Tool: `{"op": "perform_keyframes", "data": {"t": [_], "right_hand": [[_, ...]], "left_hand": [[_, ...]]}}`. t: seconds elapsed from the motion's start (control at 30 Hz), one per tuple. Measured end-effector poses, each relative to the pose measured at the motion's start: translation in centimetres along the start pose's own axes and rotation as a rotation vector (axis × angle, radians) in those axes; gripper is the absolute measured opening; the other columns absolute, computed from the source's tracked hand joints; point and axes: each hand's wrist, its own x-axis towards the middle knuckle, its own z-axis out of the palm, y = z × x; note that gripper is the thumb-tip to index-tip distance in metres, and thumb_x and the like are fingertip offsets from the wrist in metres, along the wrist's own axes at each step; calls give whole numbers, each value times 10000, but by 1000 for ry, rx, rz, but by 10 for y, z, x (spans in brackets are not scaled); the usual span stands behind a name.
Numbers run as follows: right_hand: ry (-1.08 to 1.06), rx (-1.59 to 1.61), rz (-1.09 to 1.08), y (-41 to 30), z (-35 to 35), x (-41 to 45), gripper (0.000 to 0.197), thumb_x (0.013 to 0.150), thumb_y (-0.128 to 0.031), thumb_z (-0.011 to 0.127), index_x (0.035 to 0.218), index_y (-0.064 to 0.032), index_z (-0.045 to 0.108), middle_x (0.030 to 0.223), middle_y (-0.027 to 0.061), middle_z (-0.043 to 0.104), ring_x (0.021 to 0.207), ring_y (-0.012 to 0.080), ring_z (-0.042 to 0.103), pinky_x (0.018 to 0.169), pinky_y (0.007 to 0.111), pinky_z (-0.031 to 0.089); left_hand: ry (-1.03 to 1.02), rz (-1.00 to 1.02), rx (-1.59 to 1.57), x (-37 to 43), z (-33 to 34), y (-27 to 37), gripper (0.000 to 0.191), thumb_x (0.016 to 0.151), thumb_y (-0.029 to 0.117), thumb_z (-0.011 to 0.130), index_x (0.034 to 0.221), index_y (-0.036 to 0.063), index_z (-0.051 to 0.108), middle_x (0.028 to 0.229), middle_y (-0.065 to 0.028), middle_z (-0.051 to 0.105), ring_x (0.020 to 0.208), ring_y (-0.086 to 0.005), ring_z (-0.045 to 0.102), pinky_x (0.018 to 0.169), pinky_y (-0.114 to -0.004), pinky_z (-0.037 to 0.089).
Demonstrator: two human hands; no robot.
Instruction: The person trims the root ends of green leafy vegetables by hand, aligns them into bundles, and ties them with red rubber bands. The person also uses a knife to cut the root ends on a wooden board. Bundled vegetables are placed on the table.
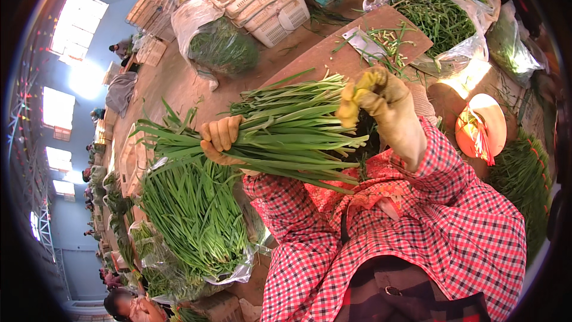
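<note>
My left hand point(221, 138) is closed around a thick bunch of flat green leaves, apparently garlic chives point(286, 129). The leaf tips stick out to the left, and the pale stem ends fan out to the right. My right hand point(375, 98), in a stained yellow work glove, is at the stem ends with its fingers curled; whether it pinches any stem is hidden. Beyond it a metal blade point(364, 44) lies on a brown board point(313, 58), among cut stem ends point(393, 47). A large heap of similar leaves point(196, 214) lies below my left hand on clear plastic.
A plastic-lined container of green trimmings point(438, 18) stands at upper right. An orange and white round object point(480, 125) with red ties sits at right, near banded green bundles point(518, 179). Stacked white crates point(263, 0) stand behind. Another person point(127, 306) is at lower left.
</note>
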Motion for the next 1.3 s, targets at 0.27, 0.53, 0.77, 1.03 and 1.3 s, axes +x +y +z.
{"op": "perform_keyframes", "data": {"t": [0.27,0.53,0.77,1.03,1.3], "right_hand": [[-3,81,-28,-7,-39,-31,311,935,-319,694,959,-29,587,764,59,629,595,111,563,524,226,436],[137,-78,46,-15,-63,-76,343,879,-323,757,948,-51,560,733,61,624,563,90,543,457,182,363],[22,-657,169,-32,-93,-71,195,899,-40,651,1091,-51,682,1221,106,658,1076,173,639,866,296,534],[-403,-377,337,21,-26,-37,445,945,-272,669,1347,-96,594,1246,114,660,1071,195,631,958,345,500],[-93,-491,681,10,-50,-74,296,838,95,485,1026,15,699,935,89,742,775,123,671,692,271,552]], "left_hand": [[-166,-41,62,2,-20,19,181,1021,260,512,946,96,523,722,30,581,616,-101,537,727,-268,453],[-196,25,-34,2,-19,2,178,1004,232,538,901,89,525,683,17,576,596,-102,563,669,-261,485],[-268,179,-198,12,-1,9,168,953,207,583,871,69,535,641,-24,627,562,-121,596,587,-257,522],[-346,109,-251,5,13,10,201,897,192,645,848,17,560,628,-99,650,522,-176,617,537,-276,551],[-417,94,-261,5,34,18,147,891,143,651,806,55,570,572,-60,627,489,-138,593,495,-246,509]]}}
